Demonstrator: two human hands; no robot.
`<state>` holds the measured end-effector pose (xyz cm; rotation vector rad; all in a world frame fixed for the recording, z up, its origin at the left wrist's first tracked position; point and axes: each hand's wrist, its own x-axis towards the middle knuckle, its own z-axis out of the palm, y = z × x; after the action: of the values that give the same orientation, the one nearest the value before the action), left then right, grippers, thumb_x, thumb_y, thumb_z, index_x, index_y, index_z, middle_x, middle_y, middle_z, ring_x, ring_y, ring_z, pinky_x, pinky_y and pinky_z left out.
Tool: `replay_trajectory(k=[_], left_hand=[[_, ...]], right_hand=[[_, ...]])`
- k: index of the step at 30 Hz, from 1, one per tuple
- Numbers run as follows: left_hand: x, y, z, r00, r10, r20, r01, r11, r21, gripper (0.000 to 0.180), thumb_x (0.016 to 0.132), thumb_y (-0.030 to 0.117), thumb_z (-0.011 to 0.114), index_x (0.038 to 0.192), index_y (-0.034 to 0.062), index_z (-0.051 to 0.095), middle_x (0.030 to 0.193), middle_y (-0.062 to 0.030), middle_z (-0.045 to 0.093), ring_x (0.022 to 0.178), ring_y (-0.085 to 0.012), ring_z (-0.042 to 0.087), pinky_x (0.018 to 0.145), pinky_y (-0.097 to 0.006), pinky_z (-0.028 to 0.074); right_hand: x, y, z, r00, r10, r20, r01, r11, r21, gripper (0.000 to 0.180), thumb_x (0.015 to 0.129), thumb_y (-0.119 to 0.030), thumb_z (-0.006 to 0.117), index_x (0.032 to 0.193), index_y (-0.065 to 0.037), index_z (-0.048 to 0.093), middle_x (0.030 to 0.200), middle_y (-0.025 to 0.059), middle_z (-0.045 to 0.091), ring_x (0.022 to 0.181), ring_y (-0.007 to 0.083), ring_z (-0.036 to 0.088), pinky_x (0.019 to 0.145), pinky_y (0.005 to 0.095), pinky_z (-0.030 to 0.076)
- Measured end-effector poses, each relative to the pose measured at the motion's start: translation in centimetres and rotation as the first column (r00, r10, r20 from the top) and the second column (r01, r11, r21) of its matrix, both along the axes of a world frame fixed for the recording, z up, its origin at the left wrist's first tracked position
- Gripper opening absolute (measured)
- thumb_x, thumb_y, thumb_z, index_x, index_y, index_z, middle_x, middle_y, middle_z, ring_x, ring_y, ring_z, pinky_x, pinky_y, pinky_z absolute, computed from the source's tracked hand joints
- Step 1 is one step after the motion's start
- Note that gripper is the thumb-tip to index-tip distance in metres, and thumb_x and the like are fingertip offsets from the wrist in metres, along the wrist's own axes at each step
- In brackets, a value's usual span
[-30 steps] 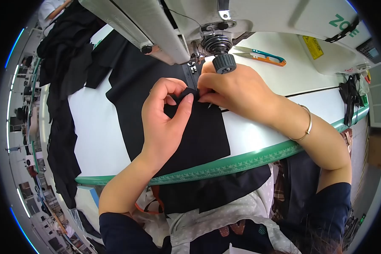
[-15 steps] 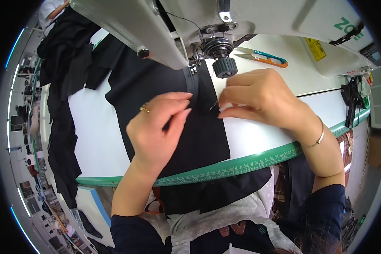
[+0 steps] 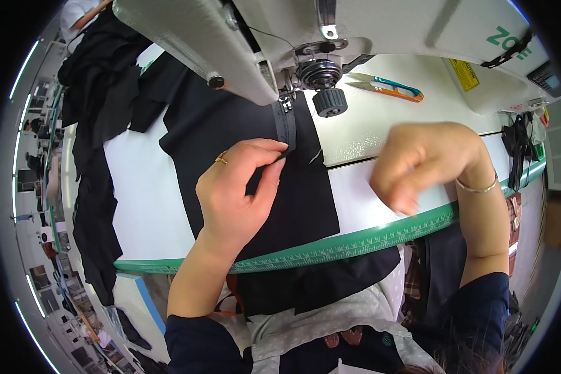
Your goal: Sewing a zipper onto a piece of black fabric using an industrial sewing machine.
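My left hand [image 3: 240, 187], with a ring on one finger, pinches the near end of a narrow dark grey tape [image 3: 283, 128] between thumb and fingertips. The tape runs up under the presser foot [image 3: 285, 103] of a sewing machine [image 3: 199, 43] and lies on a black cloth panel [image 3: 230, 118]. A loose pale thread [image 3: 316, 156] rests near the panel's right edge. My right hand [image 3: 427, 162] is off the cloth, above the white table to the right. Its fingers bend downward but are smeared by motion, so whether anything is in them is unclear.
Thread snips [image 3: 386, 87] with teal and orange handles lie behind my right hand. Black cloth [image 3: 100, 81] is heaped at the left and hangs down. A green ruler-marked edge [image 3: 330, 249] borders the table in front. Black strips [image 3: 520, 146] hang at the far right.
My right hand has moved right and toward me, away from the cloth's right edge. My left fingers have risen slightly and now pinch the tape's end. The cloth barely moved.
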<state>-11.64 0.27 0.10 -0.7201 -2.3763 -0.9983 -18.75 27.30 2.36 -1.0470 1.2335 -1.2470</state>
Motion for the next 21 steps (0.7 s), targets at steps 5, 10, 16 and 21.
replay_trajectory(k=[5,10,16,21], left_hand=[[0.2,0.2,0.2,0.991,-0.057,-0.12,0.033,0.98,-0.196,0.016,0.07,-0.002,0.075,0.083,0.0042,0.067,0.094,-0.0059,0.073,0.078,-0.022,0.071,0.069,-0.03,0.057],[0.5,0.2,-0.9,0.978,-0.106,-0.177,0.047,0.951,-0.305,0.012,0.071,0.002,0.073,0.082,0.0046,0.068,0.097,-0.0047,0.071,0.08,-0.02,0.071,0.067,-0.03,0.057],[0.2,0.1,-0.9,0.964,-0.14,-0.227,0.061,0.944,-0.325,0.012,0.07,0.002,0.073,0.08,0.0054,0.067,0.093,-0.0036,0.07,0.081,-0.0182,0.071,0.065,-0.029,0.057],[0.2,0.1,-0.6,0.968,-0.173,-0.18,0.101,0.93,-0.353,0.013,0.07,-0.002,0.075,0.08,0.0021,0.068,0.092,-0.0056,0.072,0.082,-0.02,0.073,0.065,-0.028,0.058]], right_hand=[[2.0,-2.4,-0.9,0.744,-0.285,-0.604,0.285,0.953,-0.099,0.025,0.086,-0.03,0.073,0.077,-0.007,0.072,0.068,0.0046,0.065,0.06,0.0209,0.062,0.055,0.0308,0.046],[2.3,-2.9,-2.1,0.343,-0.374,-0.861,0.327,0.907,-0.264,0.026,0.079,-0.029,0.074,0.101,-0.015,0.076,0.076,0.0025,0.068,0.068,0.0268,0.064,0.059,0.0363,0.049],[2.5,-3.3,-2.3,0.214,-0.326,-0.921,0.301,0.919,-0.256,0.026,0.074,-0.025,0.076,0.097,-0.012,0.076,0.077,0.0033,0.064,0.069,0.0251,0.063,0.06,0.0375,0.05],[2.5,-3.8,-1.8,0.19,-0.416,-0.89,0.299,0.887,-0.351,0.026,0.07,-0.024,0.078,0.091,-0.009,0.076,0.095,0.0052,0.066,0.086,0.0261,0.065,0.071,0.0377,0.054]])
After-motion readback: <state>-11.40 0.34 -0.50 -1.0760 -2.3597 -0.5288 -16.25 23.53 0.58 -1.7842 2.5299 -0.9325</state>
